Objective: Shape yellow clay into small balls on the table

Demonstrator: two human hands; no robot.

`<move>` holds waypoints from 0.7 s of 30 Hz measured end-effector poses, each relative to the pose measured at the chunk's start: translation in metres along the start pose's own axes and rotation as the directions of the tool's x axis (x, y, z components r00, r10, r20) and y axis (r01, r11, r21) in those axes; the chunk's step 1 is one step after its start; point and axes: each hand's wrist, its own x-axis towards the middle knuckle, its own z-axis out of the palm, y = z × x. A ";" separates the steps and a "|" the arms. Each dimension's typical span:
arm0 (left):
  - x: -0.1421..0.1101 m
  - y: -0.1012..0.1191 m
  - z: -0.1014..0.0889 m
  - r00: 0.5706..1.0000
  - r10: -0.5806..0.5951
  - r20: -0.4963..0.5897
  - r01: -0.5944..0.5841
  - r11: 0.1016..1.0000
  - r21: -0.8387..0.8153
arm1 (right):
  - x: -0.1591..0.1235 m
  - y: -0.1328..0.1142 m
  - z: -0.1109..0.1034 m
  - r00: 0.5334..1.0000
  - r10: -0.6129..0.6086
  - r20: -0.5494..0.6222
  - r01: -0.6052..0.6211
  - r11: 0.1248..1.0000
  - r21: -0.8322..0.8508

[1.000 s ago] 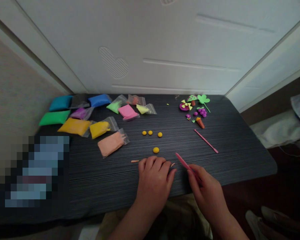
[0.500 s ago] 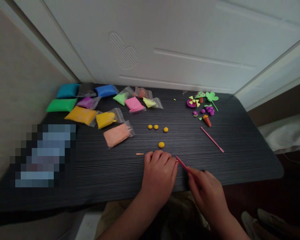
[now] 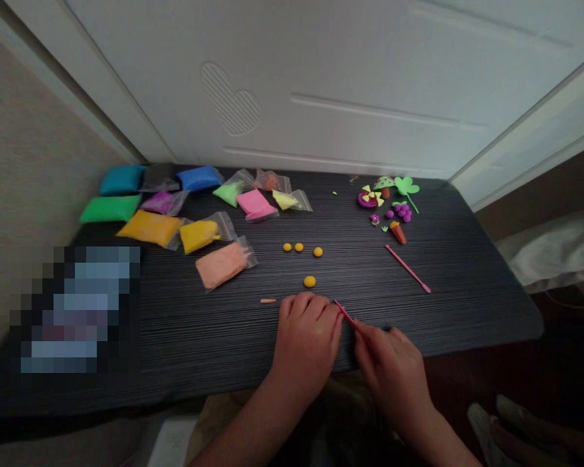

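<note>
My right hand (image 3: 392,363) grips a pink plastic clay knife (image 3: 349,316), its thin blade slanting up and left. The blade's tip touches or nearly touches the thumb side of my left hand (image 3: 307,337). That hand rests knuckles up on the dark table with its fingers curled and thumb drawn in; what is under them is hidden. Just left of its fingers lies a thin peach clay strip (image 3: 268,301). A yellow clay ball (image 3: 309,281) sits just beyond the knuckles, and smaller yellow balls (image 3: 298,247) lie farther back.
Bags of coloured clay, among them a peach bag (image 3: 222,265), cover the table's left part. Small clay figures, including a carrot (image 3: 398,233) and a green clover (image 3: 407,186), stand back right. A pink stick tool (image 3: 407,268) lies before them. A blurred-out panel (image 3: 78,311) is at left.
The knife has come left against my left hand. My left thumb has closed in toward the fingers, and small peach bits seen beside it are now hidden. The camera view has shifted slightly.
</note>
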 end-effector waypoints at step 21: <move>-0.015 -0.046 -0.041 0.985 -0.109 -0.136 0.107 0.994 -0.021 | -0.007 0.004 0.003 0.983 0.186 0.005 -0.180 0.945 0.274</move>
